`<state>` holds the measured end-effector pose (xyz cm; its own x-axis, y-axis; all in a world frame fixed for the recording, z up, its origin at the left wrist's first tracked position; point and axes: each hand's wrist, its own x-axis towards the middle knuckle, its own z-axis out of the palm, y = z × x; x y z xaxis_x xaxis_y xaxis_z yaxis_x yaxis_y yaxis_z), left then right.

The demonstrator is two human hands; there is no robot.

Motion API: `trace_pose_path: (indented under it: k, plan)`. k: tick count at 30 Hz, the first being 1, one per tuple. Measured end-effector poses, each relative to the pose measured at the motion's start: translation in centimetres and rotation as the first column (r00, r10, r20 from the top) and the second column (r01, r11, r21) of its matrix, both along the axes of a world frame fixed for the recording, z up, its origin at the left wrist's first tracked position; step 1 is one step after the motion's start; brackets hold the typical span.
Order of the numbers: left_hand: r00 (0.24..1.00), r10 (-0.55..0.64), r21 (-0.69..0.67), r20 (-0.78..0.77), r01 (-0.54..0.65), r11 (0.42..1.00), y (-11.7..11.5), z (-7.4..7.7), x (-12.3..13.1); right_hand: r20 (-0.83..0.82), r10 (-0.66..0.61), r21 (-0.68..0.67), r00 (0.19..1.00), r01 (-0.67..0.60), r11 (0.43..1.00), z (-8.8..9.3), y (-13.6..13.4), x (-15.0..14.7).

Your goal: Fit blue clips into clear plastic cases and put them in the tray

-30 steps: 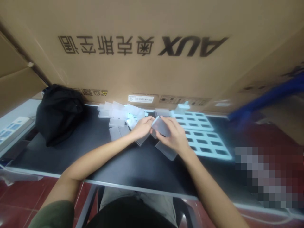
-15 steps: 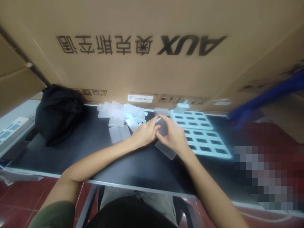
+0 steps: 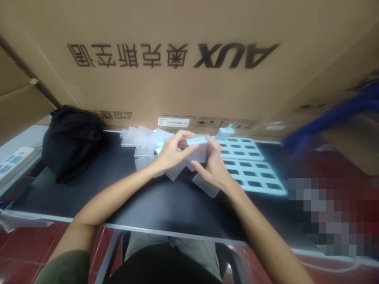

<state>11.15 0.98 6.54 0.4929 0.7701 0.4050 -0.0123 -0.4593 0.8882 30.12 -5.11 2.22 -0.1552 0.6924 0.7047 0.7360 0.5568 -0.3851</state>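
Both hands lifted plastic case [image 3: 197,149] off table.

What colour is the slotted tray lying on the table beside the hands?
The slotted tray is pale blue-white, with dark rectangular slots; the head view shows it.

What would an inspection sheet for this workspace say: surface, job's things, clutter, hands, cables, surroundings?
Surface: black table, pale front edge.
Job's things: translucent plastic case held above the table; more loose cases piled behind; one lying case under the right wrist; white slotted tray to the right.
Clutter: black bag at far left.
Hands: left hand and right hand both grip the held case.
Cables: nothing seen; a power strip at the left edge.
Surroundings: large cardboard box behind, red floor.
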Motion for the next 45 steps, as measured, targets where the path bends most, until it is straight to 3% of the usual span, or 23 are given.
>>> trace_pose_path:
  k: [2,4,6,9,14,24,28,30,33,36,39,42,45]
  plan:
    - [0.998,0.061,0.073,0.032,-0.063,0.995,0.2,1.3,-1.8,0.0,0.048,-0.091,0.999,-0.048,0.995,0.8,1.2,0.6]
    - [0.997,0.075,0.181,0.01,-0.076,0.981,-0.3,1.8,-3.7,0.036,0.017,-0.18,0.999,-0.01,0.984,1.5,3.1,1.2]
    - [0.998,0.039,0.309,-0.048,-0.022,0.951,-1.6,1.3,-5.5,0.166,-0.02,-0.292,0.986,0.068,0.954,1.9,5.6,1.5]
    - [0.985,-0.071,0.421,-0.159,0.133,0.897,-4.1,-0.8,-7.0,0.419,-0.004,-0.435,0.908,0.205,0.877,1.8,9.1,0.9]
    - [0.962,-0.181,0.347,-0.204,0.244,0.906,-6.5,-3.9,-7.5,0.557,0.022,-0.492,0.83,0.309,0.814,0.9,12.7,-0.8]
    - [0.978,-0.153,0.277,-0.139,0.186,0.942,-6.8,-5.8,-7.0,0.598,0.04,-0.508,0.8,0.341,0.791,0.6,13.9,-1.3]
    - [0.986,-0.084,0.225,-0.146,0.116,0.967,-7.0,-6.2,-7.0,0.577,0.028,-0.493,0.816,0.321,0.809,2.3,13.0,-0.5]
    - [0.987,-0.046,0.199,-0.154,0.077,0.977,-7.1,-6.3,-7.0,0.489,-0.002,-0.48,0.873,0.271,0.834,3.6,11.4,0.2]
    - [0.983,-0.011,0.16,-0.182,0.041,0.986,-7.2,-6.4,-7.0,0.088,0.056,-0.484,0.995,-0.007,0.875,5.5,7.2,0.8]
    - [0.978,0.003,0.14,-0.209,0.026,0.99,-7.1,-6.5,-6.8,-0.242,0.254,-0.41,0.936,-0.336,0.848,7.0,2.3,0.2]
    - [0.978,0.013,0.15,-0.208,0.019,0.988,-7.0,-6.5,-6.5,-0.28,0.401,-0.373,0.872,-0.484,0.792,7.5,-1.1,-1.1]
    - [0.979,0.025,0.16,-0.204,0.009,0.987,-7.1,-6.4,-6.4,-0.218,0.439,-0.427,0.872,-0.49,0.76,7.3,-2.2,-1.9]
    - [0.979,0.048,0.18,-0.2,-0.011,0.984,-7.3,-6.2,-6.5,-0.13,0.457,-0.449,0.88,-0.463,0.764,6.7,-2.2,-2.0]
